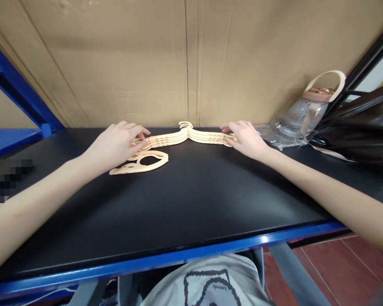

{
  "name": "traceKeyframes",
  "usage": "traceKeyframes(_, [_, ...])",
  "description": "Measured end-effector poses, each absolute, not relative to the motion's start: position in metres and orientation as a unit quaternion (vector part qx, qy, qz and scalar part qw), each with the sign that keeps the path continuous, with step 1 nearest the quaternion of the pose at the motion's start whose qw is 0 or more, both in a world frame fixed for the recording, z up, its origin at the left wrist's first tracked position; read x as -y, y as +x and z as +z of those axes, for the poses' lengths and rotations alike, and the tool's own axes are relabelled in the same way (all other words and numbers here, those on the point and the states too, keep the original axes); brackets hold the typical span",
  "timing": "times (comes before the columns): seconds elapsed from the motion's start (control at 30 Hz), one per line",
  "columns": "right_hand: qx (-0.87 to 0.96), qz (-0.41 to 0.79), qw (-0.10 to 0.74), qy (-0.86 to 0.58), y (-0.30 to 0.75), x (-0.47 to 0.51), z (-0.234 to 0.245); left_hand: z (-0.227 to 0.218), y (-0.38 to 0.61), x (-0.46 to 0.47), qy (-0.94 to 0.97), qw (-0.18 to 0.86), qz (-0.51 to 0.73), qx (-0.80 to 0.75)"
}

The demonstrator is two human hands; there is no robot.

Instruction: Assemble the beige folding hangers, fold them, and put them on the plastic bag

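A stack of several cream plastic clothes hangers (pixel 172 138) lies spread out near the back of the black table, hooks pointing at the cardboard. Around the stack's left end, my left hand (pixel 116 142) has its thumb and fingers closed. My right hand (pixel 245 138) grips the opposite end the same way. Both hands partly hide the hanger tips. Just in front of my left hand rests a separate folded hanger (pixel 147 165) of the same cream colour, partly covered at its back.
Brown cardboard (pixel 130 63) stands upright behind the black table (pixel 191 199). To the right are a clear bottle (pixel 309 112) with a cream handle, crumpled clear plastic (pixel 274 134) and a shiny black bag (pixel 364 127). A blue metal frame (pixel 25 89) rises at the left.
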State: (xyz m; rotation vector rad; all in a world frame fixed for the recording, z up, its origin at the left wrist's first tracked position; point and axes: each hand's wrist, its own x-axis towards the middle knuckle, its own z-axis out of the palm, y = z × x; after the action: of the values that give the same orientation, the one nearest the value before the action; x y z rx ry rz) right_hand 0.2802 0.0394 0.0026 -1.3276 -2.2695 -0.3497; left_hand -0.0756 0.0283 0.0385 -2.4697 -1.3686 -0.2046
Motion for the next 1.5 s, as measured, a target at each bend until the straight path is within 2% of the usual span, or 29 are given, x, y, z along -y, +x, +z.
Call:
traceKeyframes(0.37, [0.838, -0.125, 0.25, -0.469, 0.28, -0.04, 0.004, 0.029, -0.077, -0.035, -0.852, 0.176, -0.109, 0.481])
traceKeyframes(0.8, [0.85, -0.13, 0.23, -0.456, 0.278, -0.041, -0.001, 0.034, -0.071, -0.029, -0.852, 0.138, -0.157, 0.48])
traceKeyframes(1.03, [0.83, -0.138, 0.274, -0.466, 0.272, -0.03, 0.011, 0.041, -0.06, -0.01, -0.834, 0.123, -0.154, 0.516])
traceKeyframes(1.17, [0.855, -0.112, 0.211, -0.459, 0.265, -0.008, 0.025, 0.048, -0.05, 0.009, -0.811, 0.113, -0.14, 0.556])
traceKeyframes(1.3, [0.876, -0.168, 0.153, -0.426, 0.257, 0.017, 0.038, 0.05, -0.044, 0.019, -0.834, 0.15, -0.069, 0.527])
traceKeyframes(1.5, [0.897, -0.131, 0.058, -0.418, 0.251, 0.033, 0.05, 0.042, -0.049, 0.018, -0.887, 0.074, -0.037, 0.455])
